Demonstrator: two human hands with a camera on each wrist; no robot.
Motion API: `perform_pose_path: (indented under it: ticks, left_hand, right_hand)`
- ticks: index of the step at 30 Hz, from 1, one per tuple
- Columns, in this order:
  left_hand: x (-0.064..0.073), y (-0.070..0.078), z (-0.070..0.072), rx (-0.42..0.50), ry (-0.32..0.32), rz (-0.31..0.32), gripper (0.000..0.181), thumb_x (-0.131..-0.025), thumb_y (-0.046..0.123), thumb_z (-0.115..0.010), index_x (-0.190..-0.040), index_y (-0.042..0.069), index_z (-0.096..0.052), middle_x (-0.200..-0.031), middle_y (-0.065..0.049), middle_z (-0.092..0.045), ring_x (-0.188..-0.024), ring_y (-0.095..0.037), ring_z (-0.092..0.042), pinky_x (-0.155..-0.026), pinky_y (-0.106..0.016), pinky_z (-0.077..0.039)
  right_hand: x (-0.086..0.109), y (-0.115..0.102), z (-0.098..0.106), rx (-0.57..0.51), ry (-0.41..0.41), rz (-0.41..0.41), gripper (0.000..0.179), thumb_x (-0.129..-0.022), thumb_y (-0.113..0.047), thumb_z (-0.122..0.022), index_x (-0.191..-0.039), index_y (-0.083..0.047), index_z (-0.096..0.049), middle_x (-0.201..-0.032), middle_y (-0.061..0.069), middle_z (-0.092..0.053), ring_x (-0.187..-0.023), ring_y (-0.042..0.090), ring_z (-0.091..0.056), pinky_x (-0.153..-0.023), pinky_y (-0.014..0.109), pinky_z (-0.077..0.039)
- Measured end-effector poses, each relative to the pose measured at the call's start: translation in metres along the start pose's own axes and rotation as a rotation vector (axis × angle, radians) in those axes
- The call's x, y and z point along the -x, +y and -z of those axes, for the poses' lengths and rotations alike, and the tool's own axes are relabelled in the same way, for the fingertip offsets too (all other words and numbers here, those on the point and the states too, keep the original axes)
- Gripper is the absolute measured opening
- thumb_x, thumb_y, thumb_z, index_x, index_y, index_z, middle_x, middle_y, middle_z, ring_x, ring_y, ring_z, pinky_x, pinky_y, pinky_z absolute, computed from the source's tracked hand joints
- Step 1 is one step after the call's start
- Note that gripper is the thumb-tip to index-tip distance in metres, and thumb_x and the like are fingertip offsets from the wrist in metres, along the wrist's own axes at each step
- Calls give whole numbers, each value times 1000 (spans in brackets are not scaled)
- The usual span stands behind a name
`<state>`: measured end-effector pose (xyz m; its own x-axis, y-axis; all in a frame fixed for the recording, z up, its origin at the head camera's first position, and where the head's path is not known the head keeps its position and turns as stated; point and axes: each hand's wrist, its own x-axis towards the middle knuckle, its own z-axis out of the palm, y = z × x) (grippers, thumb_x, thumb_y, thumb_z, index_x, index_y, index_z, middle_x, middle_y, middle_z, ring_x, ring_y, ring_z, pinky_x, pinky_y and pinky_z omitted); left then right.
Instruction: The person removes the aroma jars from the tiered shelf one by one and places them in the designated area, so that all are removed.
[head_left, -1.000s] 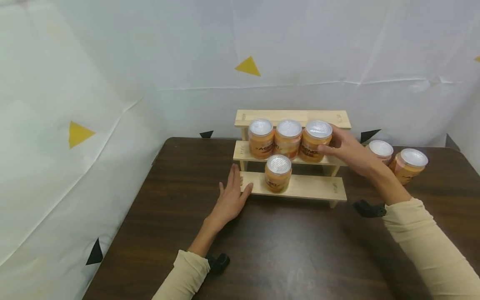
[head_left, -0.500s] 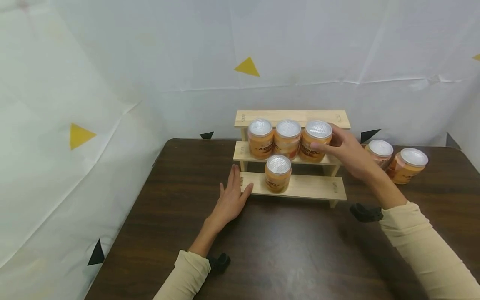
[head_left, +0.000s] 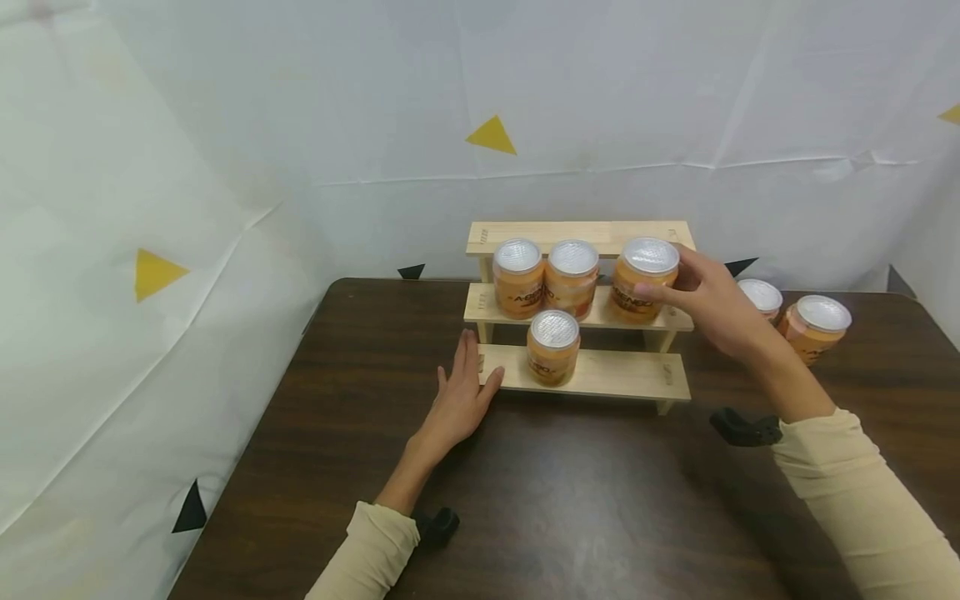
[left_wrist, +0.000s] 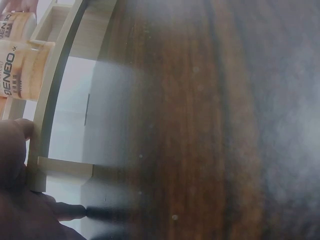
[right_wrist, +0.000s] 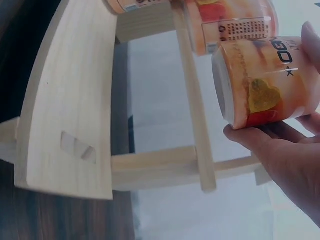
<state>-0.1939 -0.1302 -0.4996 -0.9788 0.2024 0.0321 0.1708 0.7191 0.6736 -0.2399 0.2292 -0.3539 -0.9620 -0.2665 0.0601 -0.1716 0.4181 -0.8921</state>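
My right hand [head_left: 716, 304] grips an orange can [head_left: 642, 287] with a silver lid, thumb in front and fingers behind. In the right wrist view, the can's pale base stands a little off the middle board [right_wrist: 192, 100]. Two similar cans, a left one [head_left: 517, 279] and a right one [head_left: 572, 279], sit side by side on the middle tier of the wooden stepped rack [head_left: 630, 372]. Another can [head_left: 553, 348] stands on the bottom tier. My left hand [head_left: 457, 404] lies at the left end of that bottom tier, fingers extended and thumb at the board's front edge.
Two more cans, one nearer the rack [head_left: 759, 297] and one farther right [head_left: 813, 327], stand on the dark wooden table [head_left: 570, 500] behind my right forearm. The rack's top board [head_left: 577, 233] bears no cans. A white sheet [head_left: 600, 100] rises behind the table.
The can in my right hand has shifted to the right, opening a gap from its neighbour on the middle tier. My left hand has stayed at the rack's left end.
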Motion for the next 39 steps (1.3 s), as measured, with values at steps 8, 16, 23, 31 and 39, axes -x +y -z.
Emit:
perform_pose_path:
  ticks: [8,16,23,31,39]
  left_hand:
    - [2,2,1,6,4,-12,91,-117,57,-39,-174,-5,-4,-183,-27,-1,-169,-45,-13,-125,-84,-6]
    - [10,22,11,-19,-17,17,83,-120,42,-45,-173,-8,-5,-182,-29,-3,-169,-43,-13,-127,-80,-8]
    - [2,1,-1,15,27,-25,94,-116,59,-42,-174,-6,-7,-183,-28,-4,-168,-46,-14,-124,-85,-6]
    - [-3,-9,-6,15,18,-18,95,-116,63,-37,-175,-2,-2,-184,-23,1,-170,-42,-11,-125,-83,-6]
    - [-2,-8,-5,33,18,-20,98,-115,67,-35,-175,-3,-3,-184,-24,1,-170,-43,-10,-124,-84,-5]
  right_hand:
    - [9,4,14,4,29,8,67,-107,-23,-75,-167,-16,-46,-145,-8,-62,-126,2,-59,-102,12,-45]
    - [24,10,28,54,53,0,69,-108,-25,-73,-168,-11,-43,-139,-14,-62,-121,0,-59,-94,11,-46]
    - [36,16,40,9,97,30,56,-108,-16,-72,-160,-16,-52,-132,-23,-62,-119,-4,-59,-92,10,-46]
    - [45,22,47,-132,122,66,49,-106,-1,-70,-148,-26,-62,-129,-18,-68,-117,0,-63,-91,12,-49]
    - [56,28,55,-7,150,50,51,-107,-5,-70,-153,-25,-58,-129,-24,-65,-116,-4,-62,-91,11,-47]
